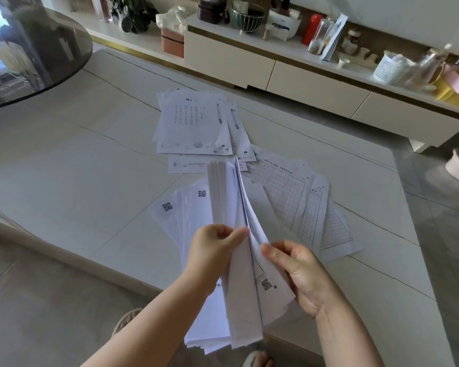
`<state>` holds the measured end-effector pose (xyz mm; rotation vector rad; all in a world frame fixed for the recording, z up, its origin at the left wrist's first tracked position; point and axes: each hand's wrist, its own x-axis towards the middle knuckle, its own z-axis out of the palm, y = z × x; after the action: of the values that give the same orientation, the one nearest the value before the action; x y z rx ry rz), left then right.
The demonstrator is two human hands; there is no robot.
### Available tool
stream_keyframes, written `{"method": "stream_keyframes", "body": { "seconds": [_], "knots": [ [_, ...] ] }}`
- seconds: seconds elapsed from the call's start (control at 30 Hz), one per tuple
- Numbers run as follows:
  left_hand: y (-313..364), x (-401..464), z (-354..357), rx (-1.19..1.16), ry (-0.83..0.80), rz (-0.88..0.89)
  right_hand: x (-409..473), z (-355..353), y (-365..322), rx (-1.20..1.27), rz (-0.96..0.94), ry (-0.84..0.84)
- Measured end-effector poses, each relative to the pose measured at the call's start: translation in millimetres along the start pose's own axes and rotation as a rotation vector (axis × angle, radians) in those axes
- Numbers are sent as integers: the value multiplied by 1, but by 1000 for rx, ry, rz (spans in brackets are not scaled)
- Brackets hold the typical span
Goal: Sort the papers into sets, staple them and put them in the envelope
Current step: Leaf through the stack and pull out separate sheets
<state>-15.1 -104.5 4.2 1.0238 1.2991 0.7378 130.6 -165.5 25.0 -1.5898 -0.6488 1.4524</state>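
The person stands at a low white bench (64, 165) with thin dark veins, on a grey tiled floor (24, 308); the toes of two slippers show at the bottom edge of the view. Just above the near edge of the bench, both hands hold a thick stack of papers (239, 300) on its edge, fanned open like a book. The left hand (212, 250) grips the left part of the stack, thumb on the front and fingers curled behind. The right hand (297, 271) pinches a few sheets peeled off to the right, its grip narrow on their edge. The stack rises between the two hands and hangs below them past the bench edge.

Under the stack lies a pile with QR codes (170, 215), partly hidden by the held sheets. To the right, just beside it, is a fanned pile of grid sheets (302, 205). Farther off lies a pile of text sheets (194, 123), overlapping loosely. The print is too small to read.

At the far left a dark round glass tabletop (32, 49) is cut off by the frame. Along the back runs a long white cabinet (289, 72) crowded with jars, a bowl and a basket, blurred at the right end.
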Motion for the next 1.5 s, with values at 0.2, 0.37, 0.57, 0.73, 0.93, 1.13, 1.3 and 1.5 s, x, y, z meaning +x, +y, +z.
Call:
{"method": "stream_keyframes", "body": {
  "seconds": [0.2,0.37,0.57,0.73,0.93,1.13,1.3,1.5],
  "knots": [
    [3,-2,-4,36,4,7,0,3,1,48,20,-73],
    [3,8,-16,59,90,13,10,-28,5,-182,-68,237],
    [2,12,-22,-32,77,2,17,-38,12,-507,-170,381],
    [1,12,-19,-119,74,-24,14,-34,7,-438,-199,372],
    [1,7,-12,-320,35,-166,2,-17,1,-482,-291,241],
    [-1,5,-5,-347,23,-245,-4,1,-1,-416,-213,70],
    [1,7,-9,-359,45,-226,-3,-10,0,-539,-166,189],
    [4,9,-11,-374,57,-197,6,-23,3,-691,-181,319]
  ]
}}
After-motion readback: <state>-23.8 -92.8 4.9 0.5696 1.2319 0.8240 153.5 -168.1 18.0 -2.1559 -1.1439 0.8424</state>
